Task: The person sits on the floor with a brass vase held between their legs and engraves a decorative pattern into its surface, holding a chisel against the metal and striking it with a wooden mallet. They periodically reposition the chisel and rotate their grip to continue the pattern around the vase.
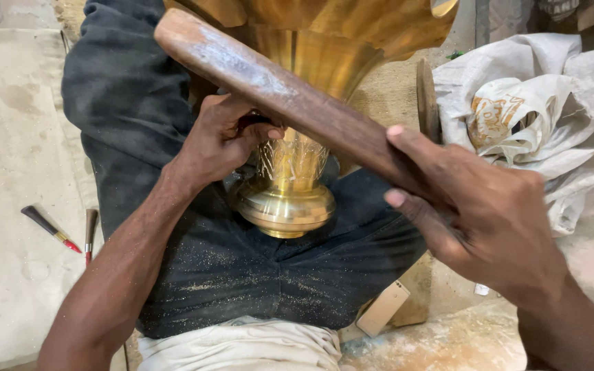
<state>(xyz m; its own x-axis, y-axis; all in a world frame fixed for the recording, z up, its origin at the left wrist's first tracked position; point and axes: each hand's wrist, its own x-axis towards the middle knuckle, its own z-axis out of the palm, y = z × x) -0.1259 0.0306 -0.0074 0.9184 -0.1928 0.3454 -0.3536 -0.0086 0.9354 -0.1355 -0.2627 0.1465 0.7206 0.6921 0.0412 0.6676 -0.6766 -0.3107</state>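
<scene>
The person sits on the floor with a brass vessel [290, 185] lying across the lap, its rounded base toward the body and its wide fluted mouth running out of the top of the head view; the narrow neck bears a band of fine scratched lines that glints in the light.

The left hand [225, 137] rests against that neck, its grip pinching a small dark tool [259, 122] between thumb and fingertips; the tool's tip sits at the upper edge of the engraved band, though most of it is hidden inside the fingers.

The right hand [479, 220] has its grip closed firmly around the lower end of a long wooden mallet [290, 99]; the worn brown shaft slants up and to the left, crossing above the left hand and in front of the brass body, its pale scuffed end near the top of the view.

Dark trousers [242, 268], dusted with fine metal filings, cover the lap beneath the vessel.

On the pale mat [8, 206] to the person's left lie 2 slim hand tools [70, 230] just beside each other, one with a red tip; a crumpled grey-white cloth sack [537, 117] is heaped to the right, and a small pale wooden block [383, 309] lies on the floor near the right knee.
</scene>
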